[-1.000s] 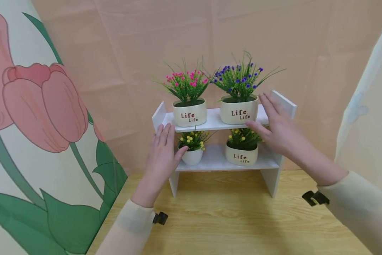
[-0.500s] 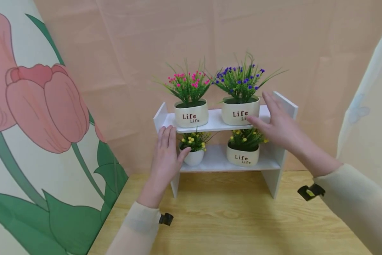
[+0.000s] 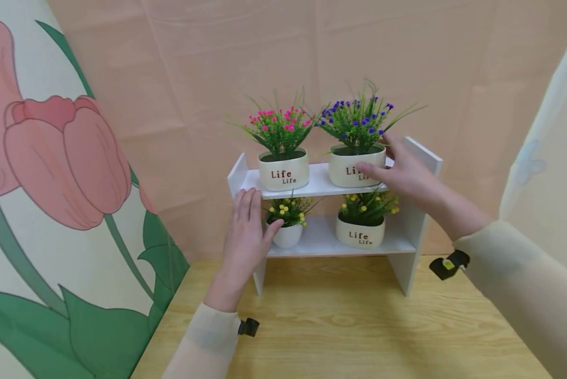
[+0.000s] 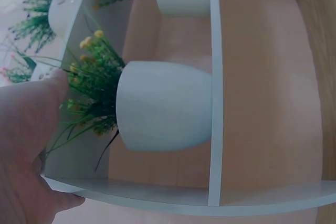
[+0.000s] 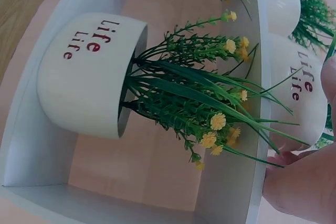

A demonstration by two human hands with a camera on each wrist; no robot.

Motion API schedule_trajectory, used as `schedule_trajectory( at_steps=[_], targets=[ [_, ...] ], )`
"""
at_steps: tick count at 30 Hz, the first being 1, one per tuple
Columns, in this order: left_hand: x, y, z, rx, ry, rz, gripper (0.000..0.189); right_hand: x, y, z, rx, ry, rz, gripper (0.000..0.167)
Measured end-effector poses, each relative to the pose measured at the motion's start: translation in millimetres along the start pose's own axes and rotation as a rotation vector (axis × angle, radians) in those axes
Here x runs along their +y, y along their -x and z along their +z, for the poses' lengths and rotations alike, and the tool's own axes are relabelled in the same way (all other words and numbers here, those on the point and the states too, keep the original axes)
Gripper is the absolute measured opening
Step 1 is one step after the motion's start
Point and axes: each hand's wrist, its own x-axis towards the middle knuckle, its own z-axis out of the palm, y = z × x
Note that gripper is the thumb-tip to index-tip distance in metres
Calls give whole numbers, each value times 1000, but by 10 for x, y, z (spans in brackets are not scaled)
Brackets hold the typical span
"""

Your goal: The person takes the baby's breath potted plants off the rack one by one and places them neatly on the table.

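On the upper shelf stands a cream oval pot of purple artificial flowers [image 3: 354, 152], marked "Life Life". My right hand [image 3: 408, 176] holds its right side, with the thumb [image 3: 371, 171] across the front and the fingers partly hidden behind the rim. At the left end of the white two-tier shelf [image 3: 319, 181], my left hand [image 3: 245, 237] rests with straight fingers against the edge. In the left wrist view that hand [image 4: 26, 145] lies at the shelf's upper corner. A pot of pink flowers [image 3: 283, 168] stands left of the purple one.
Below, the lower tier bears a round white pot with yellow flowers [image 3: 287, 235] and an oval "Life" pot with yellow flowers [image 3: 361, 231]. The shelf stands on a wood-grain table [image 3: 340, 326], before a pink cloth backdrop [image 3: 217, 63]. A tulip-printed panel [image 3: 66, 158] borders the left side.
My right hand has moved left and closed in on the purple flower pot, its thumb now across the front. My left hand shifted slightly right, then stayed at the shelf's left edge.
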Motion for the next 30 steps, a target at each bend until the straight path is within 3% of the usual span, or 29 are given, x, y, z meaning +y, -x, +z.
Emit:
schedule_trajectory(
  at_steps=[6, 17, 30],
  targets=[
    [36, -8, -2, -12, 2, -6, 87, -30, -53, 1, -8, -22, 42, 111],
    [23, 8, 9, -1, 24, -29, 85, -43, -163, 43, -8, -39, 47, 106],
    [39, 1, 20, -12, 0, -36, 87, 0, -135, 63, 6, -75, 58, 96]
  ],
)
